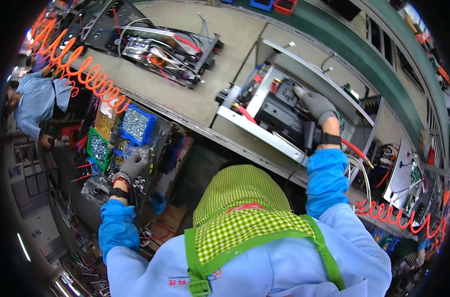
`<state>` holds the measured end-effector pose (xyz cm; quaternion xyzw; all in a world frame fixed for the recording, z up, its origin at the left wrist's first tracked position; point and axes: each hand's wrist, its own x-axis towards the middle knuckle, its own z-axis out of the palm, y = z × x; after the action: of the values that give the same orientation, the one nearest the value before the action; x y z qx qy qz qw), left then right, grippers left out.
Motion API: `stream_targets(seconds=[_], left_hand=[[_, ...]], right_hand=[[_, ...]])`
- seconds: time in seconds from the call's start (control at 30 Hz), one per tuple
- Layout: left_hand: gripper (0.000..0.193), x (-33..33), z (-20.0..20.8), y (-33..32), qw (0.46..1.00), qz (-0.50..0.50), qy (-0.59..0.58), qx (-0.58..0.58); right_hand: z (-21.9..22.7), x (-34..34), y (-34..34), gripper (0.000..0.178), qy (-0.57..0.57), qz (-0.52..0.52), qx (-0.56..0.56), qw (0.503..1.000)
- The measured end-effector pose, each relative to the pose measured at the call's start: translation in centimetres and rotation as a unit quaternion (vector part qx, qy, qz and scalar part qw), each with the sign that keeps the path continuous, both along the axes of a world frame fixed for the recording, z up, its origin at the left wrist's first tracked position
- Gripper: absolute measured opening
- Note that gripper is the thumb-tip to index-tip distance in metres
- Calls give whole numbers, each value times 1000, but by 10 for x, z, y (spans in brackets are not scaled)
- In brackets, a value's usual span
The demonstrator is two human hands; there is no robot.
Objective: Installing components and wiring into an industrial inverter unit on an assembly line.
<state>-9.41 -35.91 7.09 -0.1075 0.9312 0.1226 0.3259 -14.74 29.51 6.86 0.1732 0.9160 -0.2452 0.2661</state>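
My left hand [132,167], in a grey glove, reaches among the small-parts bins on the left. Its fingers are bent together beside a crumpled clear plastic bag [135,150]; whatever lies between them is too small to make out. Close by are a blue bin [152,125] of silvery screws and a green bin [92,154] of similar screws. On the bench to the right, my gloved right hand [318,105] grips the top of a black module [285,92], its fingertips partly hidden. That module sits inside an open grey metal chassis [254,129] with red and white cables.
A dark screwdriver-like tool [115,134] hangs beside the bins from a coiled orange hose [89,74]. Another wired assembly [160,54] lies farther left on the bench. At right are a second orange coil [398,215] and a light panel [403,173]. A co-worker [37,101] stands at far left.
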Motion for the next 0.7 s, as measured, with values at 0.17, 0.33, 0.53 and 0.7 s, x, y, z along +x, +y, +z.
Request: stream_targets(seconds=[0.17,0.33,0.53,0.7], left_hand=[[44,-55,-44,-62,993,9,113,-35],[44,-108,-114,-69,963,-22,252,-86],[35,-133,-141,-48,954,-15,255,-158],[18,-135,-149,-74,948,-46,302,-94]], right_hand=[[-9,7,0,81,43,-17,13,999],[-3,8,-4,77,70,-22,17,997],[-13,13,-1,77,130,-26,0,991],[-9,9,-3,81,95,-50,-2,994]])
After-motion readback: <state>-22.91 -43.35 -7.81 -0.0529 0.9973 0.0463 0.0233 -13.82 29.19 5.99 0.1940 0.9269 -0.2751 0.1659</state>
